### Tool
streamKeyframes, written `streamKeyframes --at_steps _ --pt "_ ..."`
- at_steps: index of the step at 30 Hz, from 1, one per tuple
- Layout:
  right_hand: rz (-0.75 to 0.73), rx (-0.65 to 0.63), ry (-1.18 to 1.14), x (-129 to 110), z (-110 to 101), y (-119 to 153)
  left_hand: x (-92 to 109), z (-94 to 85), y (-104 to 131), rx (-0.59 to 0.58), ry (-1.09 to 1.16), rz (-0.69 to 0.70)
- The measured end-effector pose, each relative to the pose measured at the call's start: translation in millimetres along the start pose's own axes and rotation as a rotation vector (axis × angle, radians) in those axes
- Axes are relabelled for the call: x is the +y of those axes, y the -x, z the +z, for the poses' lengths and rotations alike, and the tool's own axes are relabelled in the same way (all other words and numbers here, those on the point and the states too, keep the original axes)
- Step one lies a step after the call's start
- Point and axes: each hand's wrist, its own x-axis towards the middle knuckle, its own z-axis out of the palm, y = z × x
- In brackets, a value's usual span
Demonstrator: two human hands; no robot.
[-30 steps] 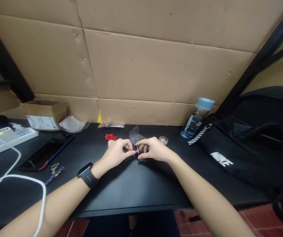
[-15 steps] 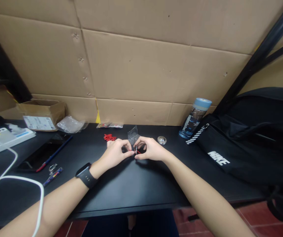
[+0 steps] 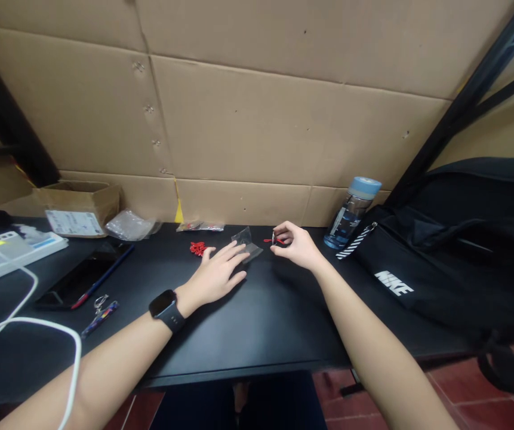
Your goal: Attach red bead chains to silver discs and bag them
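My left hand, with a black watch on its wrist, lies with fingers spread. Its fingertips touch a small clear plastic bag on the black table. Just beyond the left thumb is a little pile of red pieces. My right hand is raised to the right of the bag, thumb and fingers pinching a small red piece with a thin silvery ring. Its exact kind is too small to tell.
A blue-lidded water bottle and a black backpack stand at the right. On the left are a phone, a keychain, a white cable and a cardboard box. Small packets lie along the back.
My hands, together at the bag before, are now apart. The right moved right with the red piece and ring, covering the silvery disc seen earlier. The left opened and flattened over the bag.
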Motion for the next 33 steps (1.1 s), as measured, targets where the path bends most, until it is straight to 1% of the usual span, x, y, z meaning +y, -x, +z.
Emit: streamKeyframes --at_steps 3,6,10,16,20,24,33 --pt "-0.004 -0.013 -0.014 4 1 0 -7 5.3 1 -0.043 -0.049 -0.036" --pt "-0.031 -0.016 0.022 5 3 0 -13 9.2 2 -0.09 -0.058 -0.078" --pt "-0.041 -0.027 0.097 4 6 0 -14 7.3 4 -0.103 -0.065 -0.089" --pt "-0.06 -0.111 0.15 -1 9 2 -4 -4.2 3 -0.021 -0.13 -0.026" --pt "-0.055 -0.149 0.16 -7 9 3 -2 -8.4 3 0.015 -0.139 0.046" --pt "-0.052 -0.175 0.168 -13 9 5 -1 -8.8 5 -0.004 -0.069 0.106" --pt "-0.085 -0.312 0.251 -24 16 12 4 -7.2 7 -0.068 -0.021 0.095"
